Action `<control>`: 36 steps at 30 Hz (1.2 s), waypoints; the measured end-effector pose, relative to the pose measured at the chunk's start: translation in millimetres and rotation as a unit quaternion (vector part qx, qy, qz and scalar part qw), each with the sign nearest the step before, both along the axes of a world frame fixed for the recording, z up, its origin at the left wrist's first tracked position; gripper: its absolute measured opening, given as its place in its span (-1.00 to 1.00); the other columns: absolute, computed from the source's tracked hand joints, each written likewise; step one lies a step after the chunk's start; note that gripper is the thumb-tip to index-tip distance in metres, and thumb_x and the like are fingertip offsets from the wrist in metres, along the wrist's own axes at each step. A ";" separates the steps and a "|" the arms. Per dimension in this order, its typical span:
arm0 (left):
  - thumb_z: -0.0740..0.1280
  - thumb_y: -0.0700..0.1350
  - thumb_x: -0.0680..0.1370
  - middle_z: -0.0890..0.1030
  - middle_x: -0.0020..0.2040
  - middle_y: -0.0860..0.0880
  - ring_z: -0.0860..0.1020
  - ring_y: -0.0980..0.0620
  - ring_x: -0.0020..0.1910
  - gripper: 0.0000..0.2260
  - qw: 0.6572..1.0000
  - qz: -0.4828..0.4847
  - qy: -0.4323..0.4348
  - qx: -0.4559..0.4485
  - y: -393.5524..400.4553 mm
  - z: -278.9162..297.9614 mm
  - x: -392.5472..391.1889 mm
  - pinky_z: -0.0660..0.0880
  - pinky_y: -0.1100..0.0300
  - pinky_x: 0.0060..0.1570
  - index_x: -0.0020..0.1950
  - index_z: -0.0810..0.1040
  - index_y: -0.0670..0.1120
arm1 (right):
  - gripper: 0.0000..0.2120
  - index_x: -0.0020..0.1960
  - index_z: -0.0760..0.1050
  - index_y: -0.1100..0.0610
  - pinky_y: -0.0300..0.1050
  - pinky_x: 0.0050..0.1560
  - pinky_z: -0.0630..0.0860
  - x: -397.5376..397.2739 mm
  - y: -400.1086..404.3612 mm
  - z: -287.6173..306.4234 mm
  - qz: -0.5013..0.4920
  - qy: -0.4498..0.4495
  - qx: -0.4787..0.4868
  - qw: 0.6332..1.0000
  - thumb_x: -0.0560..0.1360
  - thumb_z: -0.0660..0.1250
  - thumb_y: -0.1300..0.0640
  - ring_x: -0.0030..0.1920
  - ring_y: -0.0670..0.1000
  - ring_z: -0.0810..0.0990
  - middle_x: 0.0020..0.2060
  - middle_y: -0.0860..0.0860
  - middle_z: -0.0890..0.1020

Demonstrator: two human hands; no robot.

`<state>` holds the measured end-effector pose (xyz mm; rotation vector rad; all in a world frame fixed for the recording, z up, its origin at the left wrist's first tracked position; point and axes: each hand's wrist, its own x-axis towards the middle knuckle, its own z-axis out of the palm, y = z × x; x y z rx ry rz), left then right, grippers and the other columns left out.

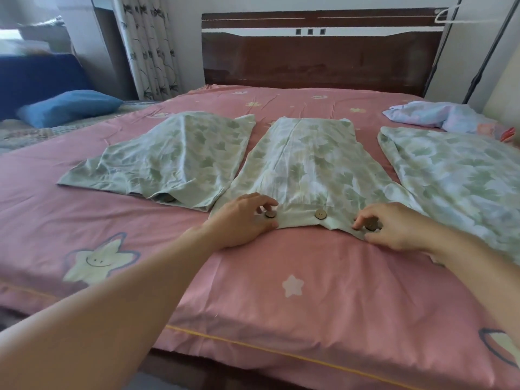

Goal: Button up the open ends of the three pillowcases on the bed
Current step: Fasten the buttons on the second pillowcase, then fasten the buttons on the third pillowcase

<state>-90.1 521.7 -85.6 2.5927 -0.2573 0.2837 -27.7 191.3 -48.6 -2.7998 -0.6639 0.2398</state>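
Note:
Three green leaf-print pillowcases lie side by side on the pink bed: the left pillowcase (174, 159), the middle pillowcase (309, 164) and the right pillowcase (455, 175). The middle one's near hem shows three round wooden buttons: a left button (270, 214), a centre button (320, 214) and a right button (371, 226). My left hand (242, 220) rests on the hem's left corner, fingertips touching the left button. My right hand (394, 226) pinches the hem around the right button. On the left pillowcase one button (168, 197) peeks from under its hem.
The pink star-print sheet (281, 291) covers the bed up to a dark wooden headboard (320, 60). A crumpled pale blue cloth (439, 115) lies at the far right. A blue pillow (67, 106) sits off to the left. The bed's front edge (253, 344) runs below my arms.

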 end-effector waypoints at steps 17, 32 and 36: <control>0.47 0.06 0.61 0.59 0.36 0.09 0.59 0.03 0.30 -0.58 0.989 0.093 -0.099 0.063 111.9 19.0 -70.4 0.49 0.13 0.25 0.44 0.55 0.02 | -0.70 0.23 0.57 -0.06 -0.24 0.19 0.30 -58.8 176.1 25.9 0.179 -0.128 0.184 0.958 0.52 0.47 -0.01 0.24 -0.06 0.44 0.15 -0.10 0.56; 0.51 0.06 0.54 0.52 0.45 0.09 0.49 0.03 0.44 -0.48 0.977 0.178 -0.088 0.078 268.9 9.9 -50.9 0.36 0.18 0.33 0.48 0.48 0.07 | -0.58 0.35 0.51 -0.02 -0.12 0.31 0.40 -18.7 368.0 -2.5 0.247 -0.099 0.170 0.949 0.50 0.45 0.02 0.32 0.00 0.45 0.28 -0.06 0.56; 0.50 0.07 0.54 0.54 0.42 0.13 0.50 0.07 0.43 -0.49 0.984 0.137 -0.074 0.083 290.9 7.7 -39.3 0.44 0.11 0.38 0.47 0.51 0.07 | -0.65 0.28 0.55 0.00 -0.11 0.26 0.44 -2.5 384.3 -16.3 0.234 -0.112 0.174 0.950 0.50 0.44 0.06 0.23 -0.02 0.50 0.18 -0.06 0.61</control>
